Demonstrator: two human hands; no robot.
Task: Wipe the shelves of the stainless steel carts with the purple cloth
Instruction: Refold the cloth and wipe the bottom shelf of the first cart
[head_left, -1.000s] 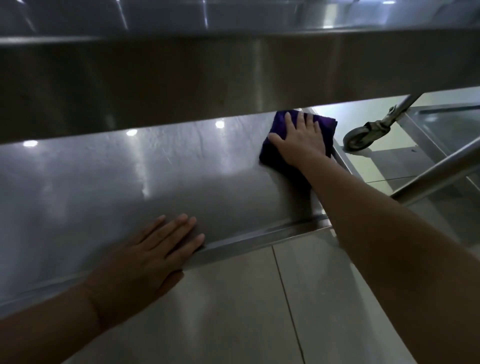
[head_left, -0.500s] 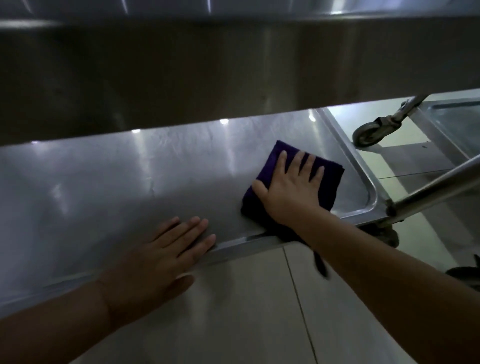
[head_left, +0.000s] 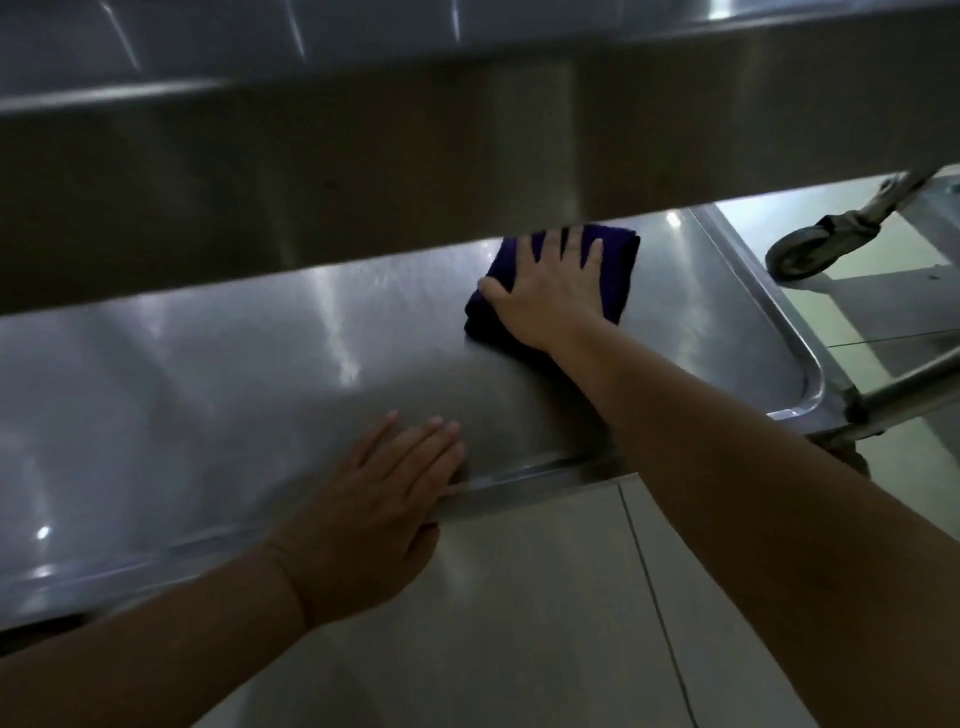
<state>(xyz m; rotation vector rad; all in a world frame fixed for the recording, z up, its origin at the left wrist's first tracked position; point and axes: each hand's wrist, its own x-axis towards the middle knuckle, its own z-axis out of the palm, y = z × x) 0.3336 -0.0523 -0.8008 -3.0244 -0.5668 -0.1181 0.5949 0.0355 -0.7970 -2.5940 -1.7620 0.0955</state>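
1 purple cloth (head_left: 618, 260), folded into a thick pad, lying flat on the lower shelf (head_left: 208, 374) twd the far right part, just under the edge of the upper shelf (head_left: 363, 156). Its long axis runs near-left to far-right, diagonal to the shelf front; far corner tucked partly behind the upper shelf's lip.

2 hands. Right hand (head_left: 550, 291) lies palm-down on the cloth, fingers straight and spread, pressing it to the steel; thumb sticks out left over the cloth's edge; fingertips partly hidden by the upper shelf. Left hand (head_left: 384, 499) rests flat on the front rim of the lower shelf, fingers straight & together, holding nothing; well apart from the cloth.

2 shelves in view, both stainless, w/ light glints. 1 caster wheel (head_left: 800, 254) far right, off the floor (head_left: 519, 623), on a tilted leg. 1 steel tube (head_left: 909, 387) at the shelf's right corner. Floor is pale tile w/ dark joints.
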